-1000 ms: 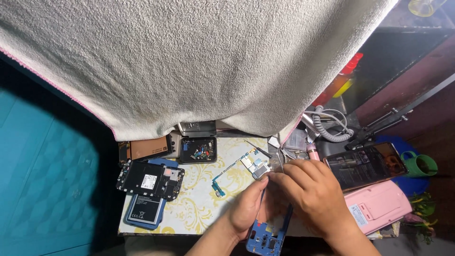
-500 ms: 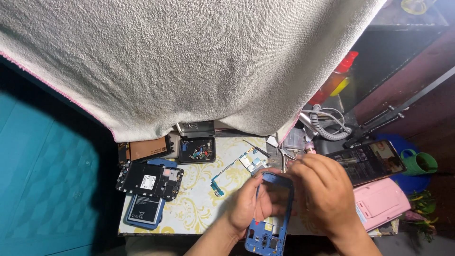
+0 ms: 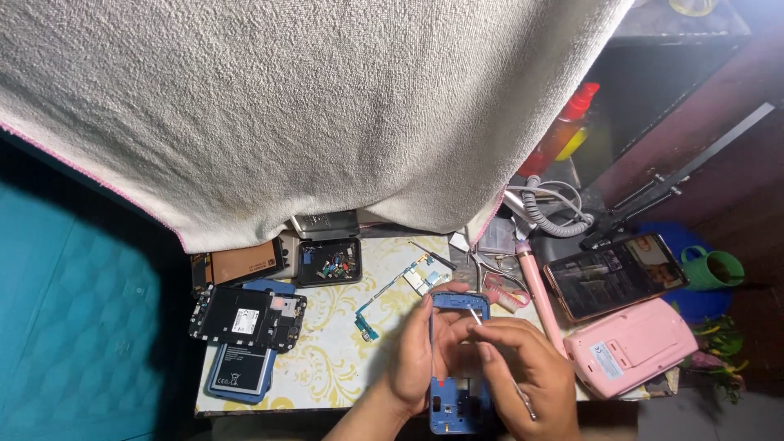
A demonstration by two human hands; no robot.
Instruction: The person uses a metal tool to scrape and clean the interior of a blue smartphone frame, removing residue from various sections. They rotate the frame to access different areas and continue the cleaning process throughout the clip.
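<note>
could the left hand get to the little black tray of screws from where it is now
Probably yes. The left hand holds the blue phone frame, so it would have to let go, but the patterned mat between it and the black tray holds only a thin flex cable.

Two bare hands, left hand (image 3: 416, 351), right hand (image 3: 523, 367), no gloves, rings or visible sleeves

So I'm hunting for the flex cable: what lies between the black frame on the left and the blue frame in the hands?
In the head view, between the black frame and the blue frame, the flex cable lies on the patterned mat.
</note>
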